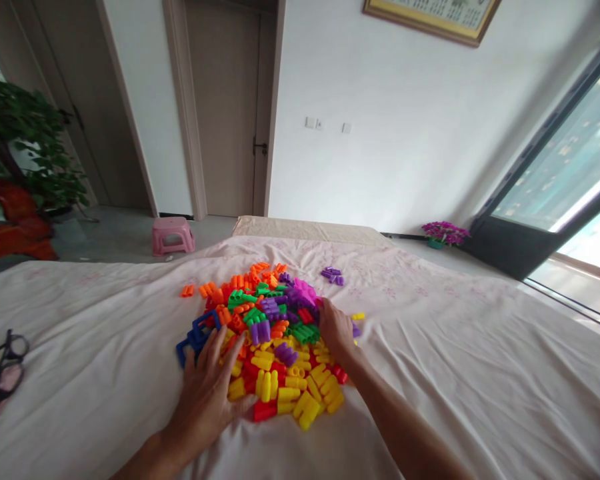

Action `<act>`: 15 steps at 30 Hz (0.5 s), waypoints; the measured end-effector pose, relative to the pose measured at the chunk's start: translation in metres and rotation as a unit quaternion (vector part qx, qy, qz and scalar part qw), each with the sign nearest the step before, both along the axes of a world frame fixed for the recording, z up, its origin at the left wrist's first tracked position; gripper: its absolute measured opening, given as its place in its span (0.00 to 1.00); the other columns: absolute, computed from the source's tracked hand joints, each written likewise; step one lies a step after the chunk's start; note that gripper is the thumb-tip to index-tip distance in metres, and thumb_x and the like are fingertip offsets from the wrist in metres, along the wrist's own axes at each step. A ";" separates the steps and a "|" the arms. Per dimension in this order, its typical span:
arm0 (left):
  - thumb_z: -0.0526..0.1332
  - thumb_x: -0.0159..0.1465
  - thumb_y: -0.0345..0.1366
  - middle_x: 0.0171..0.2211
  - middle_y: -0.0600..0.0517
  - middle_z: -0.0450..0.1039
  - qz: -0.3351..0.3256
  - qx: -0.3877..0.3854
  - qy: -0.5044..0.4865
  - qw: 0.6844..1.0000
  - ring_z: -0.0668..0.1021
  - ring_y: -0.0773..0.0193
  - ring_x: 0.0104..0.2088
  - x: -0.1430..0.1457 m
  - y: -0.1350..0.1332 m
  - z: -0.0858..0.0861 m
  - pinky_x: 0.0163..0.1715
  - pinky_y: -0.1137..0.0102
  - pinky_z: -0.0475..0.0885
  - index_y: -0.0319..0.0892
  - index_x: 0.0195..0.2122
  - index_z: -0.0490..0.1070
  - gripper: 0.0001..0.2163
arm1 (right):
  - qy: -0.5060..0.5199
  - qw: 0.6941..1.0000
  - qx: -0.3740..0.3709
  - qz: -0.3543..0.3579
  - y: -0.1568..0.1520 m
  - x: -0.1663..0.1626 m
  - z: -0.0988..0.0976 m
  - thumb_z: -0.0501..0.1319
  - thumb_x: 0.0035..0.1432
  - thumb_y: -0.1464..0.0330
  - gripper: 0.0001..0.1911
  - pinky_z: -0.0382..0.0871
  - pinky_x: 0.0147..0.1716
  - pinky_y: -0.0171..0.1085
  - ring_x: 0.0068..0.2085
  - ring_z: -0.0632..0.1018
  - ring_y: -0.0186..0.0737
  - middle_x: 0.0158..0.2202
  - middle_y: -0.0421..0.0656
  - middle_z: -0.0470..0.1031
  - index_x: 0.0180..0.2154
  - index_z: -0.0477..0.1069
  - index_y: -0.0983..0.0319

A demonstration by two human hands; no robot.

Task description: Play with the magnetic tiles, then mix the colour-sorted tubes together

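A heap of plastic building pieces in yellow, red, orange, green and purple lies on the bed sheet. My left hand is open with fingers spread against the heap's left side, its thumb by a red piece. Blue frame-shaped pieces lie at its fingertips. At the heap's right edge, my right hand touches the pieces, close to a magenta piece and a green piece. Most of its fingers are hidden, so I cannot tell whether it grips anything.
A few purple pieces and a yellow piece lie apart from the heap. Eyeglasses rest at the left on the pale sheet. Beyond the bed are a pink stool, a potted plant and magenta flowers.
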State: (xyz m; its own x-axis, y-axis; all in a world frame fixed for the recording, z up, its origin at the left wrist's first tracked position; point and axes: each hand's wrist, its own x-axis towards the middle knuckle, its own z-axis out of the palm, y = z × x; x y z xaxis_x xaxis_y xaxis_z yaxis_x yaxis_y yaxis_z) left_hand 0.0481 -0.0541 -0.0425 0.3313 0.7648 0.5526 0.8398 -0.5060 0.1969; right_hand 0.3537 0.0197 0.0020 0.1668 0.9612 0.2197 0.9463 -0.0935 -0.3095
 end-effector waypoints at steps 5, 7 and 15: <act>0.65 0.57 0.50 0.69 0.35 0.45 0.009 0.002 -0.011 1.000 0.57 0.37 0.66 0.013 0.007 0.009 0.59 0.44 0.56 0.48 0.68 0.51 0.40 | 0.028 1.000 -0.003 0.009 0.000 -0.029 -0.001 0.42 0.71 0.60 0.17 0.59 0.33 0.36 0.39 0.79 0.45 0.39 0.46 0.80 0.47 0.67 0.56; 0.64 0.58 0.48 0.69 0.36 0.44 0.004 0.004 -0.028 1.000 0.56 0.38 0.66 0.015 0.011 0.012 0.59 0.46 0.58 0.48 0.68 0.50 0.39 | 0.036 0.999 -0.007 0.014 -0.001 -0.041 -0.001 0.42 0.71 0.61 0.16 0.59 0.32 0.36 0.38 0.79 0.45 0.38 0.46 0.79 0.44 0.67 0.56; 0.63 0.59 0.35 0.69 0.39 0.41 0.018 -0.027 -0.124 0.992 0.54 0.44 0.68 -0.002 0.025 0.021 0.62 0.48 0.60 0.46 0.66 0.52 0.34 | 0.068 0.994 0.013 0.082 -0.008 -0.087 0.009 0.44 0.70 0.63 0.14 0.62 0.32 0.36 0.37 0.79 0.45 0.37 0.47 0.79 0.44 0.66 0.57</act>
State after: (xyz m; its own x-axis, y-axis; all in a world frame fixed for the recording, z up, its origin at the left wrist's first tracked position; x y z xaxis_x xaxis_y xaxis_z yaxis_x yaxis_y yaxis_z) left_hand 0.0456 -0.0291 -0.0217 0.1619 0.8050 0.5707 0.7799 -0.4587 0.4258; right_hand 0.2669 0.0119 0.0107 0.0377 0.9725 0.2300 0.8974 0.0683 -0.4359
